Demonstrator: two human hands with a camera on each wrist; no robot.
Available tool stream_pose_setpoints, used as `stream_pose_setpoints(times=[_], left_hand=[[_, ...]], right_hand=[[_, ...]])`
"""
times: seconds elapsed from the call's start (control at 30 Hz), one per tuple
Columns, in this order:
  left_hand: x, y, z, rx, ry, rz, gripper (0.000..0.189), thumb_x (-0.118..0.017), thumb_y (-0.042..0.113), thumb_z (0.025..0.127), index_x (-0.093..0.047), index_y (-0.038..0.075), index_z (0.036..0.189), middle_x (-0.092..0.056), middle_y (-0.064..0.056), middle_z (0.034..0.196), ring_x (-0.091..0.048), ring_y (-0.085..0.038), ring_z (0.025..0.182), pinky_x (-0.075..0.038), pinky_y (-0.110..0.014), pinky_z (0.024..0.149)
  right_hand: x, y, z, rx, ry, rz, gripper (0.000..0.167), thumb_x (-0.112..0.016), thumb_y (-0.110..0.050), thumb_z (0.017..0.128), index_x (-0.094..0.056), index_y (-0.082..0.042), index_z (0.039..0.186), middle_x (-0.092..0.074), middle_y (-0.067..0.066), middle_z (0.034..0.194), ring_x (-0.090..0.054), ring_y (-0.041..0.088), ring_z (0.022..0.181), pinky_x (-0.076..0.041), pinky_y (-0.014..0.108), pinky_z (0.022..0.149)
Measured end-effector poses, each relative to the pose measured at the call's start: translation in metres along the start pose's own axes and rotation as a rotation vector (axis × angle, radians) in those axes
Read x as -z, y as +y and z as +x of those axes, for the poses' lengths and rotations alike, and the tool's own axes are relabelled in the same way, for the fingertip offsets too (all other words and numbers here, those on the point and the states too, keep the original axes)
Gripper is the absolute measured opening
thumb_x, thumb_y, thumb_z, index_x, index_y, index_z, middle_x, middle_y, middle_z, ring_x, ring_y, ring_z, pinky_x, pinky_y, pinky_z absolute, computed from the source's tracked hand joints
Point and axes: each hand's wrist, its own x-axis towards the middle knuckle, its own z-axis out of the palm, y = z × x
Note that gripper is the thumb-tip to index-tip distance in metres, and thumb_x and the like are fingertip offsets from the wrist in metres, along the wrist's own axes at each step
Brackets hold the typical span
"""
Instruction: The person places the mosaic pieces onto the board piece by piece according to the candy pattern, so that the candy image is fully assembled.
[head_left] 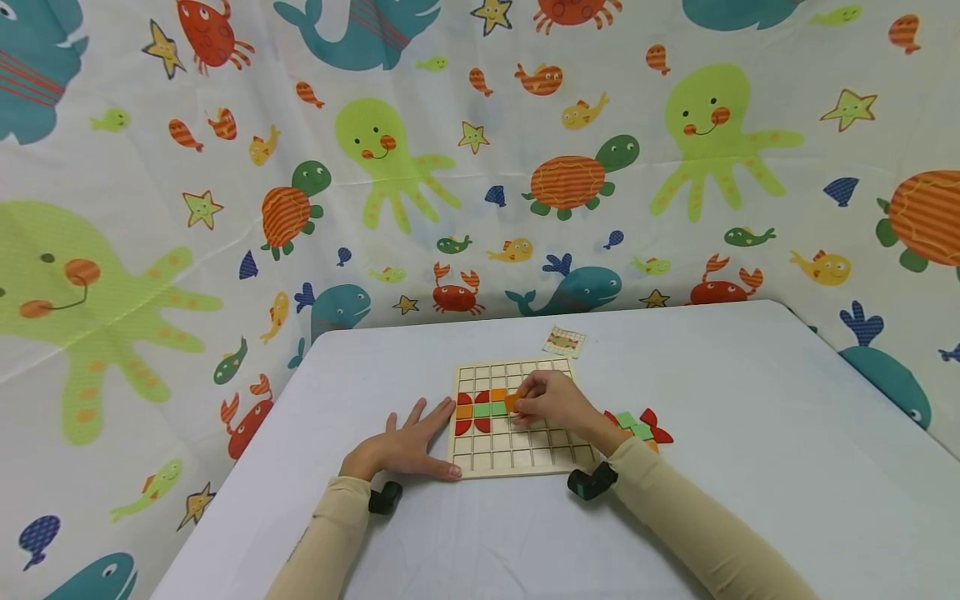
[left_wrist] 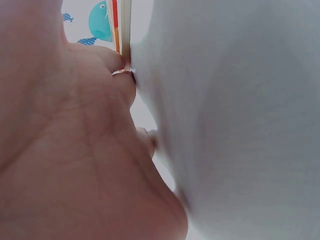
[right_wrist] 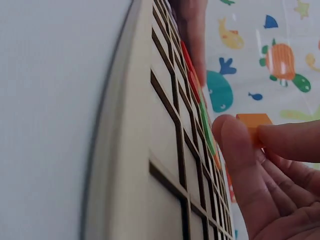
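Note:
A light wooden board point(head_left: 480, 462) with a raised square grid lies flat on the table. On its left side sit several red rounded pieces point(head_left: 462, 427), two orange square tiles point(head_left: 498, 394) and green square tiles point(head_left: 482, 410). Thumb and index finger of my right hand point(head_left: 553, 400) pinch another orange square tile point(right_wrist: 254, 120), held close over the board beside the green tiles. My left hand point(head_left: 405, 450) rests with spread fingers on the table, its fingertips and thumb at the board's left edge. Its palm fills much of the left wrist view.
Loose red, green and orange pieces point(head_left: 637, 427) lie in a pile right of the board, partly behind my right forearm. A small printed card point(head_left: 564, 342) lies beyond the board's far edge. A cloth with sea animals point(head_left: 480, 167) hangs behind the white table point(head_left: 750, 400).

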Motion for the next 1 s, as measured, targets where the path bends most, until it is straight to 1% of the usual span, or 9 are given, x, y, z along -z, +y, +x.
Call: stream_pose_setpoints(times=[0.1, 0.2, 0.27, 0.43, 0.53, 0.6, 0.73, 0.87, 1.0], left_hand=[[0.0, 0.001, -0.001, 0.002, -0.001, 0.0, 0.121, -0.085, 0.06, 0.082, -0.02, 0.016, 0.173, -0.013, -0.007, 0.179, 0.004, -0.042, 0.163, 0.006, -0.076, 0.121], [0.0, 0.0, 0.0, -0.001, -0.004, -0.004, 0.121, -0.085, 0.061, 0.082, -0.02, 0.016, 0.173, -0.013, -0.007, 0.18, 0.005, -0.041, 0.163, 0.008, -0.076, 0.121], [0.0, 0.0, 0.0, -0.007, -0.004, -0.014, 0.122, -0.085, 0.062, 0.081, -0.02, 0.015, 0.173, -0.013, -0.008, 0.179, 0.005, -0.042, 0.163, 0.009, -0.076, 0.12], [-0.002, -0.006, 0.006, -0.023, -0.006, -0.022, 0.129, -0.081, 0.074, 0.077, -0.018, 0.016, 0.173, -0.01, -0.007, 0.18, 0.008, -0.041, 0.163, 0.014, -0.075, 0.119], [-0.006, -0.013, 0.012, -0.018, 0.001, -0.014, 0.133, -0.08, 0.08, 0.073, -0.017, 0.02, 0.174, -0.009, -0.003, 0.18, 0.011, -0.038, 0.163, 0.016, -0.073, 0.12], [-0.009, -0.017, 0.015, -0.014, 0.006, -0.011, 0.133, -0.08, 0.08, 0.072, -0.016, 0.022, 0.174, -0.008, -0.001, 0.18, 0.011, -0.035, 0.164, 0.016, -0.072, 0.12], [-0.011, -0.02, 0.018, -0.017, 0.02, -0.012, 0.131, -0.081, 0.078, 0.073, -0.017, 0.023, 0.174, -0.009, 0.0, 0.18, 0.011, -0.036, 0.164, 0.015, -0.073, 0.12], [-0.01, -0.02, 0.017, -0.017, 0.017, -0.007, 0.129, -0.082, 0.075, 0.075, -0.017, 0.022, 0.174, -0.009, -0.001, 0.18, 0.01, -0.038, 0.163, 0.014, -0.072, 0.12], [-0.007, -0.015, 0.012, -0.019, 0.015, -0.003, 0.128, -0.082, 0.073, 0.076, -0.018, 0.019, 0.174, -0.01, -0.003, 0.18, 0.009, -0.039, 0.163, 0.013, -0.073, 0.121]], right_hand=[[-0.005, -0.002, -0.002, 0.014, -0.011, 0.003, 0.008, -0.074, 0.004, 0.098, -0.068, 0.006, 0.103, -0.07, 0.015, 0.09, -0.077, 0.027, 0.075, -0.065, 0.034, 0.072], [-0.01, -0.003, -0.004, 0.03, -0.004, -0.045, 0.005, -0.074, -0.001, 0.099, -0.072, 0.003, 0.101, -0.071, 0.011, 0.091, -0.074, 0.024, 0.073, -0.064, 0.031, 0.071], [-0.013, -0.003, -0.005, 0.027, 0.006, -0.08, 0.004, -0.074, -0.004, 0.1, -0.074, 0.0, 0.099, -0.072, 0.009, 0.092, -0.071, 0.022, 0.071, -0.062, 0.028, 0.067], [-0.017, -0.002, -0.005, 0.026, 0.01, -0.14, 0.005, -0.074, -0.007, 0.101, -0.076, -0.005, 0.097, -0.069, 0.005, 0.09, -0.065, 0.02, 0.069, -0.054, 0.025, 0.059], [-0.018, -0.001, -0.006, 0.038, 0.007, -0.157, 0.005, -0.074, -0.006, 0.101, -0.076, -0.005, 0.096, -0.068, 0.005, 0.086, -0.065, 0.019, 0.068, -0.054, 0.025, 0.058], [-0.019, -0.001, -0.006, 0.044, 0.007, -0.161, 0.005, -0.074, -0.006, 0.1, -0.075, -0.005, 0.095, -0.068, 0.004, 0.083, -0.064, 0.019, 0.067, -0.054, 0.025, 0.058], [-0.02, 0.001, -0.006, 0.069, 0.004, -0.176, 0.005, -0.074, -0.004, 0.1, -0.074, -0.004, 0.095, -0.067, 0.004, 0.079, -0.063, 0.017, 0.065, -0.052, 0.024, 0.056], [-0.021, 0.004, -0.005, 0.088, 0.001, -0.205, 0.005, -0.074, -0.005, 0.1, -0.072, -0.002, 0.096, -0.067, 0.003, 0.077, -0.061, 0.016, 0.063, -0.05, 0.023, 0.055], [-0.023, 0.005, -0.004, 0.096, 0.002, -0.24, 0.005, -0.075, -0.004, 0.099, -0.072, 0.0, 0.098, -0.067, 0.001, 0.078, -0.061, 0.016, 0.063, -0.049, 0.024, 0.056]])
